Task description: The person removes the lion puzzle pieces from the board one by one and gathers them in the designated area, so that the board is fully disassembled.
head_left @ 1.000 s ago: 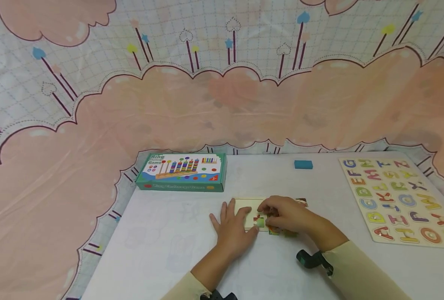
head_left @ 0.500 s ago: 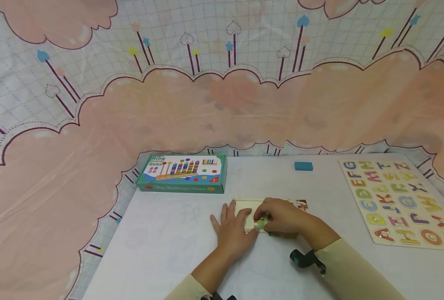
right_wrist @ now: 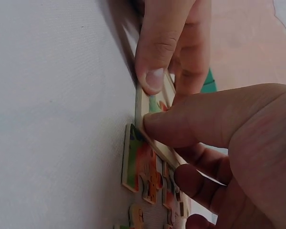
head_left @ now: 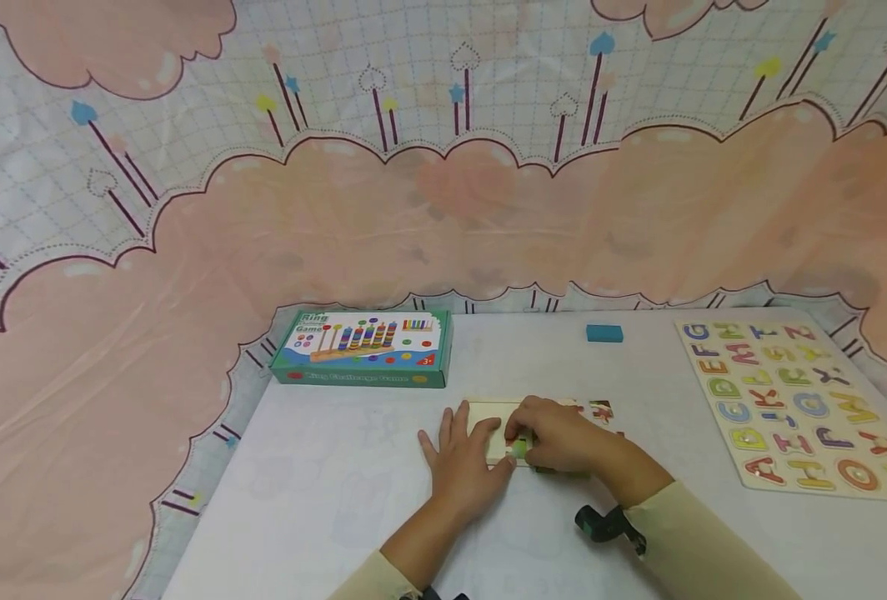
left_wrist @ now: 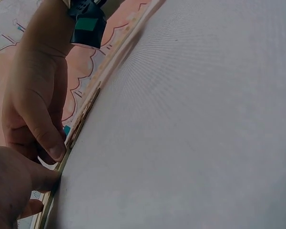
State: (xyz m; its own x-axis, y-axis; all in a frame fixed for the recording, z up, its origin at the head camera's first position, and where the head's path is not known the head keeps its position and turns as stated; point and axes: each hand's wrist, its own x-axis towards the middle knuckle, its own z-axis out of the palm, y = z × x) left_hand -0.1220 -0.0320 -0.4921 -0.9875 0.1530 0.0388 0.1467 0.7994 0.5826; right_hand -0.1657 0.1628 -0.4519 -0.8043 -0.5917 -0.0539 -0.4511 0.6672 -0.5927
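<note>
A small pale wooden puzzle tray [head_left: 486,410] lies on the white table. My left hand [head_left: 462,471] rests over its left part with spread fingers, the thumb pressing its near edge. At the tray's near side, my right hand [head_left: 559,435] pinches a small puzzle piece [head_left: 518,448] with green and red print, low against the tray; the fingers hide much of it. In the right wrist view, both thumbs lie close together on the tray's rim [right_wrist: 142,102]. Loose puzzle pieces [right_wrist: 145,164] with orange and green animal print lie beside the tray, partly under my right hand.
A green ring game box [head_left: 361,348] stands at the back left. A blue block [head_left: 604,333] lies at the back. To the right lies a wooden alphabet board [head_left: 796,400] with coloured letters. A patterned curtain [head_left: 443,217] hangs behind the table [head_left: 301,500].
My right hand has moved left from the loose pieces to the small green-printed puzzle piece in the tray, and its fingers have come down on it. My left hand keeps its place.
</note>
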